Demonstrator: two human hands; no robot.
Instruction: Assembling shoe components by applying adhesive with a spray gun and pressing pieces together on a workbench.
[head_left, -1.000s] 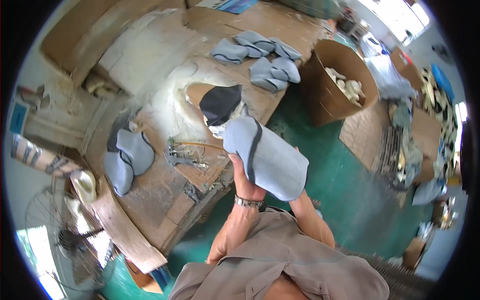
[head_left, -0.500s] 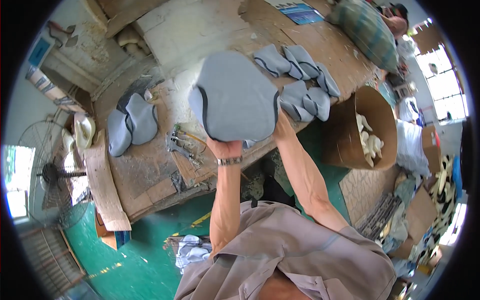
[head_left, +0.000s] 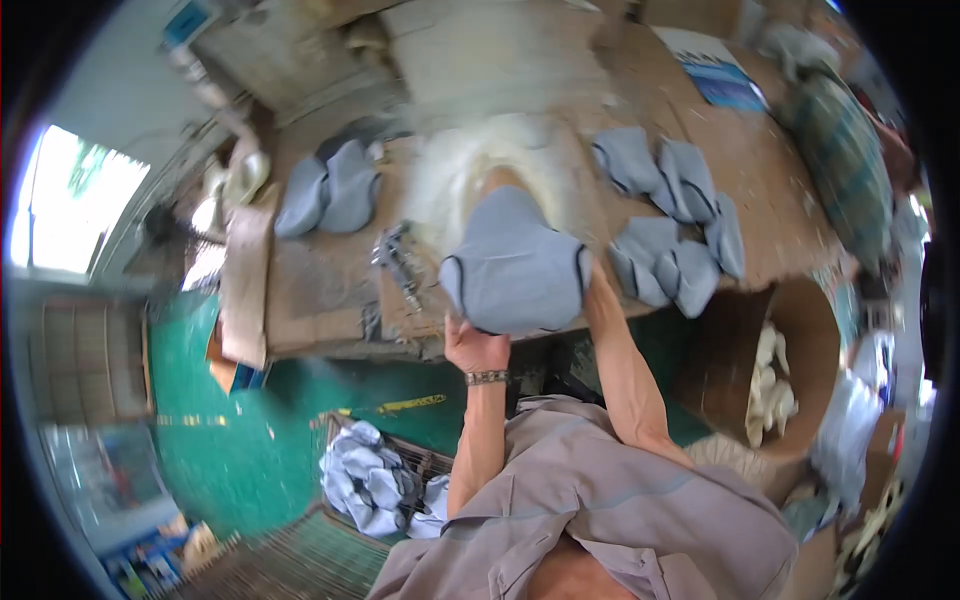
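Between my hands is a grey fabric-covered padded piece point(head_left: 515, 262), wide at the near end, narrowing toward the far end, with black piping on its sides. My left hand point(head_left: 478, 345) is closed on its near left edge, the fingertips tucked underneath. My right hand point(head_left: 592, 290) grips the right edge and is mostly hidden behind the piece. Under its far end lies a whitish patch point(head_left: 560, 165) on the worktable. A metal hand tool point(head_left: 398, 262), perhaps a staple gun, rests on the table left of the piece.
Similar grey pieces point(head_left: 330, 188) lie at the left, with several more point(head_left: 660, 262) at the right. A cardboard drum point(head_left: 815, 345) of cream foam parts point(head_left: 768, 390) stands by the right table edge. Grey covers point(head_left: 365, 480) lie on a rack at lower left. A striped sack point(head_left: 840, 160) sits far right.
The view has shifted, so the table contents sit farther right. My hands have tilted the grey piece, and its narrow far end now shows over the whitish patch. Both hands keep their hold.
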